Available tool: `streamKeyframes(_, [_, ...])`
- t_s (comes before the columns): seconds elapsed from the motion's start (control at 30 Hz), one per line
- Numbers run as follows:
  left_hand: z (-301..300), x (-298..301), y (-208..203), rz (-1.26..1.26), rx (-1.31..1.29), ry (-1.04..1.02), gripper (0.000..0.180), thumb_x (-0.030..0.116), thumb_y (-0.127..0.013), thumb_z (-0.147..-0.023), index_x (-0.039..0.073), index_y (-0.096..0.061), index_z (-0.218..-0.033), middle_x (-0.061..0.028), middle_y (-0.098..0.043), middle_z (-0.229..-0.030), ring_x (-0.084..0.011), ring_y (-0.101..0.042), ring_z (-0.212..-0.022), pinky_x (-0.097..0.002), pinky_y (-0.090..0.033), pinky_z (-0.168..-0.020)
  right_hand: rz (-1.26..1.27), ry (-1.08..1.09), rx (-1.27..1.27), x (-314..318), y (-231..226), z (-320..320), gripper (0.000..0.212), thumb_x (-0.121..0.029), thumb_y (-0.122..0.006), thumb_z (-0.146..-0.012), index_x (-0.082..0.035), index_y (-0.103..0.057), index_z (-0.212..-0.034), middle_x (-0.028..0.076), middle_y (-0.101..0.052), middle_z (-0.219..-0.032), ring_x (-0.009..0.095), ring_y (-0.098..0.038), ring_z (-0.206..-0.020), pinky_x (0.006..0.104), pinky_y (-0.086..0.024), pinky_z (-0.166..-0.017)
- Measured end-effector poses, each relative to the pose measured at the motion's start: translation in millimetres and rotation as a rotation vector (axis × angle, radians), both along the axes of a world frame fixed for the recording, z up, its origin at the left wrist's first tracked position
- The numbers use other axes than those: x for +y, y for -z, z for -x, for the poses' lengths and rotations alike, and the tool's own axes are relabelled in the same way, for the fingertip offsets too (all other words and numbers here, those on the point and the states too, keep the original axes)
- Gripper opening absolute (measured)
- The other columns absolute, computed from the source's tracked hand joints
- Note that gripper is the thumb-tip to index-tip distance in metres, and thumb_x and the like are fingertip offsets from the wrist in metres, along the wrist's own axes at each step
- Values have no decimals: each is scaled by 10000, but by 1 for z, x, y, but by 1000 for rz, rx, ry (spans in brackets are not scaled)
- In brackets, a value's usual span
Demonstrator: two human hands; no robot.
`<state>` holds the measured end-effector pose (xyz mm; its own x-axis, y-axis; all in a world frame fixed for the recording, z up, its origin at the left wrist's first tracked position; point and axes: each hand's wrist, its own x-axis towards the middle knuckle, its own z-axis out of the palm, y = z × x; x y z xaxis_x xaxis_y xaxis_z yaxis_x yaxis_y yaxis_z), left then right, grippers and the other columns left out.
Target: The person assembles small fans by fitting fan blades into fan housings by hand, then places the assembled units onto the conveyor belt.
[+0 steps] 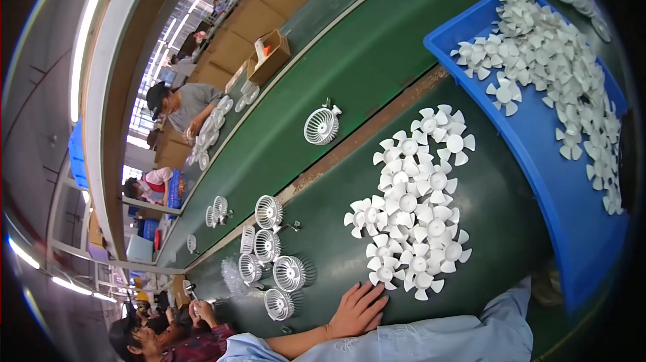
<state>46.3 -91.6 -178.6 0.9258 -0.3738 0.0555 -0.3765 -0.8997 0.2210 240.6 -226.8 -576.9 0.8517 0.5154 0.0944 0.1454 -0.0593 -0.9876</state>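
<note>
My left hand (356, 309) rests palm down on the green work surface, fingers stretched and slightly apart, holding nothing. Its fingertips lie right beside the lower edge of a loose pile of white plastic fan blades (406, 202); whether they touch it I cannot tell. My right hand is out of the picture. To the left of the pile stand several white round slatted fan housings (289, 273), some with small metal fittings and wires. A crumpled clear plastic bag (233, 277) lies next to them.
A large blue tray (494, 110) heaped with more white fan blades (538, 52) stands at the right. Beyond a brown strip runs a green conveyor belt (377, 69) carrying a single fan housing (321, 126). Co-workers sit across the belt and at lower left; a cardboard box (272, 59) stands opposite.
</note>
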Motion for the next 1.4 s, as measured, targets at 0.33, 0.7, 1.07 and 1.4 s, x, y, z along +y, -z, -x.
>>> streamKeyframes(0.33, [-151,88,-69,156,-422,-160,281,41,-613,-851,-29,-544,-1114,-185,-587,-1005,-326,-602,-875,-360,-500,-776,345,105,93,-169,-114,140,310,-277,-668,-821,-85,-683,-1064,174,-680,-977,328,-658,-898,441,-518,-790])
streamKeyframes(0.7, [-360,192,21,479,-208,-846,229,128,-606,-771,-59,-664,-890,-218,-672,-824,-369,-668,-792,-434,-507,-726,244,-577,245,-185,-436,125,314,-235,-691,-876,-22,-638,-1101,124,-692,-939,264,-673,-856,344,-525,-763])
streamKeyframes(1.07, [-67,82,-58,989,163,-564,262,159,-591,-931,0,-609,-1139,-40,-633,-908,-103,-568,-804,-272,-483,-728,522,128,-778,-34,-442,-2,393,-60,-693,-752,-26,-594,-1131,159,-585,-1120,335,-580,-1010,398,-497,-866])
streamKeyframes(1.4, [17,78,-18,1503,503,-593,270,168,-609,-955,23,-560,-1178,-24,-629,-951,-82,-582,-829,-232,-486,-729,687,269,-921,-12,-415,-19,498,-40,-619,-784,-10,-516,-1270,205,-561,-1223,373,-571,-1073,435,-496,-894])
